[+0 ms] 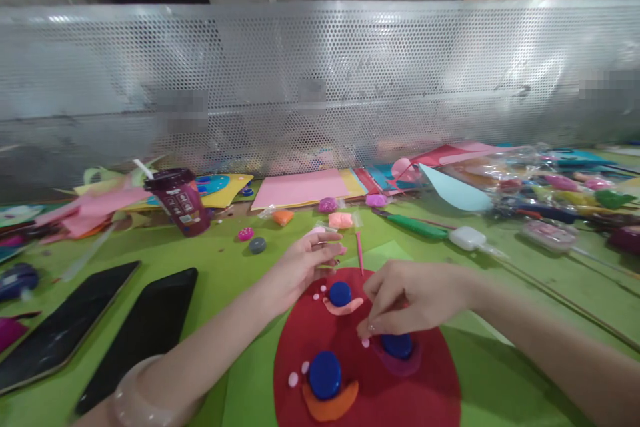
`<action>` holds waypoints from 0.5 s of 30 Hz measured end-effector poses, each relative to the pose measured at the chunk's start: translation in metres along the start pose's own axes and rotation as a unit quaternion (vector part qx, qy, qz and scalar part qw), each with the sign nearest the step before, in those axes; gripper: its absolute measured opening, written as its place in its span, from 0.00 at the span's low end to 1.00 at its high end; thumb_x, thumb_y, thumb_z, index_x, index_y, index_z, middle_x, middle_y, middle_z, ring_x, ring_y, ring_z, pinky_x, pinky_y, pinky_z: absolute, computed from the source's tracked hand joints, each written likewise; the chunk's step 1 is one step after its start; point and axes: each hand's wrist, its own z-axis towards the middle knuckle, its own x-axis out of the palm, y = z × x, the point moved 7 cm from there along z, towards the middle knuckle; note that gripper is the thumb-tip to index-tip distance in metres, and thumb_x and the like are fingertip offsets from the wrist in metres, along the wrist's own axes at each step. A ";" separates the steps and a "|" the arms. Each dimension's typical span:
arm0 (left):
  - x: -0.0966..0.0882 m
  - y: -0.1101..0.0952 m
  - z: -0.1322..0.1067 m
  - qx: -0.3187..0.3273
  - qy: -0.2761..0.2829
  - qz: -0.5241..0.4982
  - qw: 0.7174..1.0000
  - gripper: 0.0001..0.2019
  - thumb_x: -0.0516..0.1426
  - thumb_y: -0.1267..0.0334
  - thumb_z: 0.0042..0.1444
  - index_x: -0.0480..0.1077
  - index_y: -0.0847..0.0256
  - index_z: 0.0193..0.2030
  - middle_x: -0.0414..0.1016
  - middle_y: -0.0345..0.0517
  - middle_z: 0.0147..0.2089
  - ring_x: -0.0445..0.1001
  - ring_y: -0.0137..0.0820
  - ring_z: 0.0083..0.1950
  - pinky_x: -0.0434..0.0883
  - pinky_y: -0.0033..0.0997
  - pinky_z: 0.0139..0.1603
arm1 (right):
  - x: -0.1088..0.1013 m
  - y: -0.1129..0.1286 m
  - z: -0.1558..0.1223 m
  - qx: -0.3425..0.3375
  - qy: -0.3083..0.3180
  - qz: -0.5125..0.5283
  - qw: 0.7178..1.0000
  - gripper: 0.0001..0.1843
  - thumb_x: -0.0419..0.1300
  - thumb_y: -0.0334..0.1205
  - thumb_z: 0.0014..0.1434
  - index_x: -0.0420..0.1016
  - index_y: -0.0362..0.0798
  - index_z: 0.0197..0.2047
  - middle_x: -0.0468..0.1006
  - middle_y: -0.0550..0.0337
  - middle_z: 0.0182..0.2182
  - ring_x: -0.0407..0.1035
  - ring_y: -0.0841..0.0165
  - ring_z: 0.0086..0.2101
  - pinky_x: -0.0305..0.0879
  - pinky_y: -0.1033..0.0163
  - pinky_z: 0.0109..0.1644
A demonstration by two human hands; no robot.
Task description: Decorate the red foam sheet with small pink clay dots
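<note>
A red paper circle (400,400) lies before me, with blue bottle caps (325,375) on it. An orange clay crescent (330,403), a peach clay crescent (345,307) and a purple clay piece (404,364) edge the caps. Small pink dots (293,379) sit beside two of them. My right hand (400,297) is closed over the circle, its fingertips pinching a small pink clay ball (365,342) at the paper beside the right cap, which it partly covers. Above the circle's far edge, my left hand (313,257) is curled, with a bit of pink clay (343,250) at its fingertips.
Two dark phones (143,333) and a maroon cup (180,203) with a straw stand left. Behind are a pink stick (359,253), clay packets (341,220) and paper sheets (300,188). Green-handled scissors (417,225) and a glue gun's white lump (467,238) lie right. A perforated metal panel (320,107) closes the back.
</note>
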 end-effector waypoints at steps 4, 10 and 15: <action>0.000 0.001 -0.001 -0.010 -0.019 0.003 1.000 0.15 0.66 0.66 0.45 0.71 0.62 0.41 0.74 0.41 0.34 0.70 0.21 0.28 0.69 0.22 0.31 | 0.000 -0.001 -0.001 0.001 -0.003 -0.010 1.000 0.11 0.56 0.34 0.59 0.81 0.43 0.39 0.70 0.64 0.21 0.59 0.76 0.23 0.55 0.72 0.27; -0.003 0.007 0.000 -0.026 -0.038 0.007 0.999 0.16 0.67 0.65 0.42 0.72 0.61 0.40 0.75 0.40 0.32 0.71 0.22 0.26 0.69 0.22 0.30 | 0.003 -0.005 -0.002 -0.002 0.007 -0.010 1.000 0.11 0.58 0.37 0.58 0.80 0.45 0.40 0.68 0.66 0.22 0.60 0.78 0.23 0.56 0.74 0.28; -0.006 0.010 0.002 -0.023 -0.040 0.014 0.999 0.17 0.68 0.65 0.41 0.72 0.60 0.40 0.75 0.39 0.30 0.70 0.22 0.25 0.69 0.22 0.28 | 0.008 -0.013 -0.003 0.023 0.012 -0.009 1.000 0.09 0.58 0.37 0.58 0.80 0.47 0.39 0.74 0.67 0.26 0.63 0.79 0.26 0.57 0.76 0.31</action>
